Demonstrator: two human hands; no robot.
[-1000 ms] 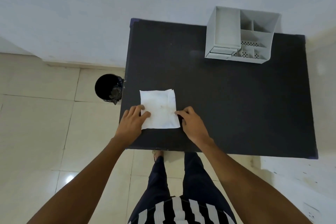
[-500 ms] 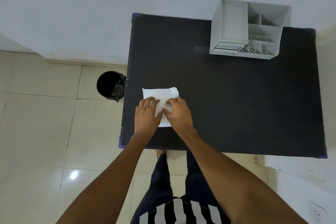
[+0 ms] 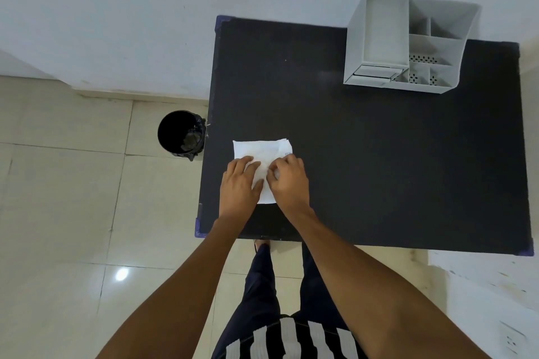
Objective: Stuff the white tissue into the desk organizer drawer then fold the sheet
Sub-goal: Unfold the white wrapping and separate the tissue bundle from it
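A white sheet (image 3: pixel 258 151) lies flat near the front left of the black table (image 3: pixel 379 169). My left hand (image 3: pixel 237 186) rests flat on the sheet's left half, fingers spread. My right hand (image 3: pixel 290 179) sits over its right half with the fingertips curled and pinching the paper near the middle. The hands hide the lower part of the sheet. The grey desk organizer (image 3: pixel 408 44) stands at the table's far right, its small drawer (image 3: pixel 374 71) at the lower left front looking closed. I cannot see a separate white tissue.
A black bin (image 3: pixel 180 132) stands on the tiled floor just left of the table. A white wall runs behind the table. My legs are below the table's front edge.
Both hands moved from the sheet's lower corners inward onto its middle. The right fingers have curled onto the paper. The sheet looks shorter than one second ago.
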